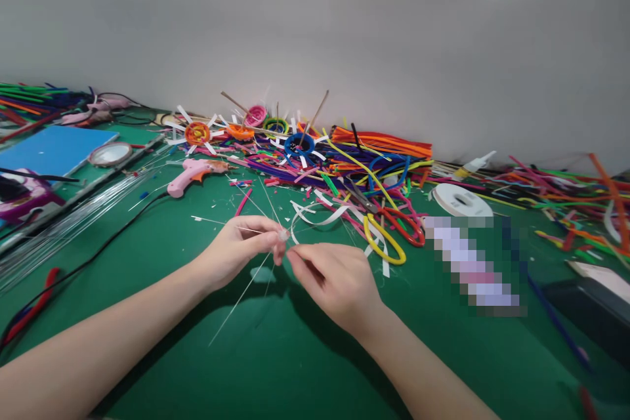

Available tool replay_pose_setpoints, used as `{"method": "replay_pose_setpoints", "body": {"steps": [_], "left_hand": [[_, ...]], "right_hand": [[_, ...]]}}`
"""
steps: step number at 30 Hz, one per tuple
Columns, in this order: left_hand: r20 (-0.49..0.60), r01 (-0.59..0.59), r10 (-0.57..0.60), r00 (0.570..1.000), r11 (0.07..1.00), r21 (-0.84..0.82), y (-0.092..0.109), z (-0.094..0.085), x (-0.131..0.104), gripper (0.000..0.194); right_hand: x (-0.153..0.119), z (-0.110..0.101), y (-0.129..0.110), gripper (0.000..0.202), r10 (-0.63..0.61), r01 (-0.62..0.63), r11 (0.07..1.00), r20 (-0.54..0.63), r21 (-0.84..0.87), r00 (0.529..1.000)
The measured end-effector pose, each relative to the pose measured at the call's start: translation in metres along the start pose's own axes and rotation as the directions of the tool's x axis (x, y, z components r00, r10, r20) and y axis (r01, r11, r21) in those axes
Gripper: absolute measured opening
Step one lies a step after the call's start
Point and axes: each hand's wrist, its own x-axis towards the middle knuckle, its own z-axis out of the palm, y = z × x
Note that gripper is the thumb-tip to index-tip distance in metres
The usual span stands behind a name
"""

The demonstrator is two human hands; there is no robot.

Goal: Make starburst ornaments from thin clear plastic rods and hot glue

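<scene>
Thin, stiff, clear-looking wires (241,302) radiate from a small whitish joint (283,235) at the fingertips of my left hand (241,246), which is closed on them. Just to the right, my right hand (339,282) is closed in a pinch close to that joint. What lies between its fingertips is too small to make out. A curled white strip (322,218) lies behind my fingers, and one end runs down close to the right fingertips. I cannot tell whether it is held.
Behind my hands lie a pink glue gun (189,177), scissors (386,246) with yellow and red handles, and a heap of pipe cleaners (275,167). Small woven baskets (299,143) sit there. A white ribbon roll (462,202) is at right; long clear wires (98,197) lie left.
</scene>
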Motion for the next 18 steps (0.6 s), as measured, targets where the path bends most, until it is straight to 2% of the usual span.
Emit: {"method": "replay_pose_setpoints", "body": {"steps": [3,6,10,14,18], "left_hand": [[-0.020,0.021,-0.021,1.000,1.000,0.017,0.002,0.003,0.000,0.017],[-0.014,0.018,-0.018,1.000,1.000,-0.003,0.003,0.007,-0.002,0.017],[0.038,0.027,-0.027,0.999,1.000,-0.013,0.000,0.008,-0.005,0.014],[0.090,0.064,-0.062,0.994,0.998,-0.017,-0.006,0.007,-0.006,0.015],[0.110,0.067,-0.064,0.992,0.997,-0.029,-0.007,0.005,-0.005,0.015]], "right_hand": [[0.000,-0.003,0.000,0.007,0.053,-0.057,0.998,-0.129,-0.031,0.990],[0.002,-0.006,0.001,0.013,0.138,-0.146,0.989,-0.227,-0.020,0.964],[0.003,-0.005,0.001,0.017,0.166,-0.156,0.986,-0.216,0.064,0.962],[0.001,-0.001,0.000,0.005,0.215,-0.184,0.969,-0.195,0.165,0.957],[-0.002,0.003,0.000,0.005,0.264,-0.213,0.934,-0.152,0.286,0.952]]}}
